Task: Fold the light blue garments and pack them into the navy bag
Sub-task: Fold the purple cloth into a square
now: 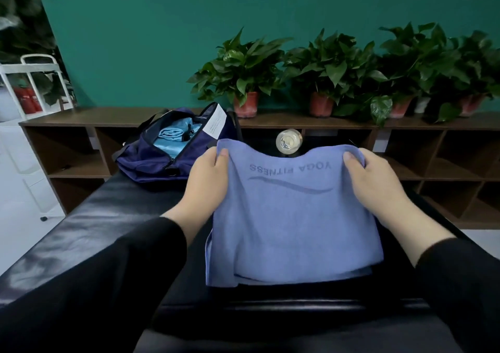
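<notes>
A folded light blue cloth (289,217) printed "YOGA FITNESS" lies on the black padded bench (89,233) in front of me. My left hand (208,182) grips its far left corner, thumb on top. My right hand (376,182) grips its far right corner the same way, and the far edge is lifted off the bench. The navy bag (151,163) sits unzipped at the bench's far left, with a light blue garment (173,139) inside it.
A clear bottle (289,141) lies behind the cloth at the bench's far end. A brown cubby shelf (81,147) runs along the green wall, with potted plants (243,82) on top. A white rack (35,82) stands far left.
</notes>
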